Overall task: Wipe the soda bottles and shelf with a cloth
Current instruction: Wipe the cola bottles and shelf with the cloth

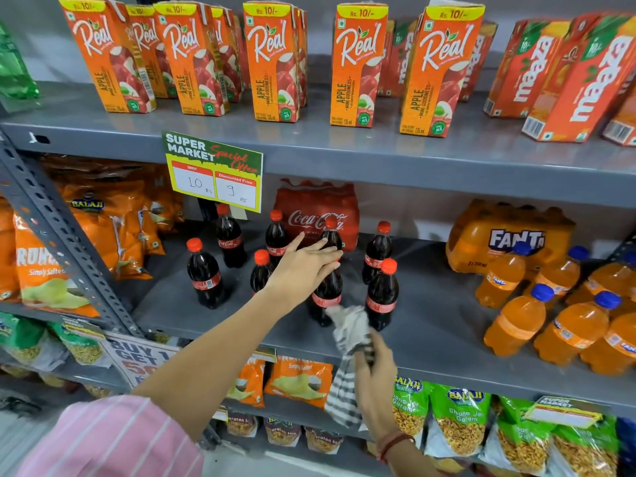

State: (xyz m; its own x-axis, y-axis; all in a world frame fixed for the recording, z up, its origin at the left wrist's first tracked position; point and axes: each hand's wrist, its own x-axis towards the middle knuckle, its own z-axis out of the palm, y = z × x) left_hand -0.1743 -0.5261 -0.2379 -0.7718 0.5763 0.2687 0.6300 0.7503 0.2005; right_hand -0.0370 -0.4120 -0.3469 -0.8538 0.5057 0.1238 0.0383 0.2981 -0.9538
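Note:
Several small cola bottles with red caps stand on the grey middle shelf point(430, 315). My left hand point(304, 266) is wrapped around the upper part of one cola bottle point(327, 290) in the front row. My right hand point(373, 370) grips a grey-and-white striped cloth point(349, 330) just below and in front of it. The cloth's upper end touches the base of that bottle, and its tail hangs over the shelf edge. Another cola bottle point(382, 294) stands right beside the cloth.
A Coca-Cola multipack point(309, 208) sits behind the bottles. Orange Fanta bottles point(519, 318) and a Fanta pack point(509, 232) fill the shelf's right side. Chip bags point(51, 270) lie left, beyond a slanted metal brace point(65, 249). Juice cartons point(275, 63) line the shelf above; a price tag point(213, 170) hangs down.

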